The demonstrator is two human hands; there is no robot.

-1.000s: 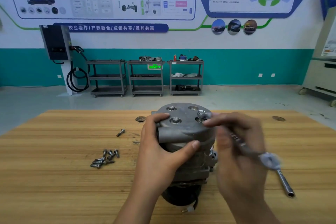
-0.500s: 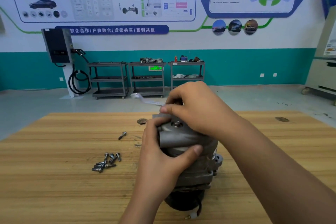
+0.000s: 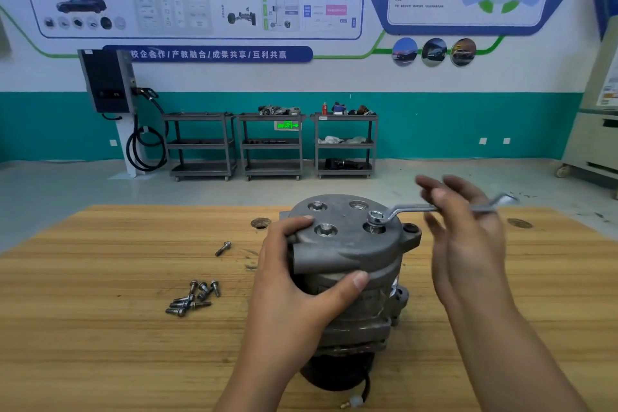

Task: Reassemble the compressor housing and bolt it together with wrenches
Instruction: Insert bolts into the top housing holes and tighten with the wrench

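The grey compressor housing (image 3: 347,254) stands upright on the wooden table (image 3: 100,344), its end cover on top. My left hand (image 3: 294,298) grips the housing's left side, thumb across the front. A bolt (image 3: 376,227) stands partly raised in the cover's right hole, and the ring end of a silver wrench (image 3: 408,209) sits on its head. The wrench handle points right. My right hand (image 3: 468,244) is at that handle, blurred, with straight fingers against it. Two other bolts (image 3: 325,229) sit seated in the cover.
Several loose bolts (image 3: 194,298) lie in a heap left of the housing, and a single bolt (image 3: 223,248) lies farther back. Round holes (image 3: 261,222) mark the table's far edge. Grey shelf carts (image 3: 272,144) stand by the far wall.
The wrench handle has swung from pointing far left round to the right. My right hand moved with it from above the cover to the housing's right. My left hand kept its grip.
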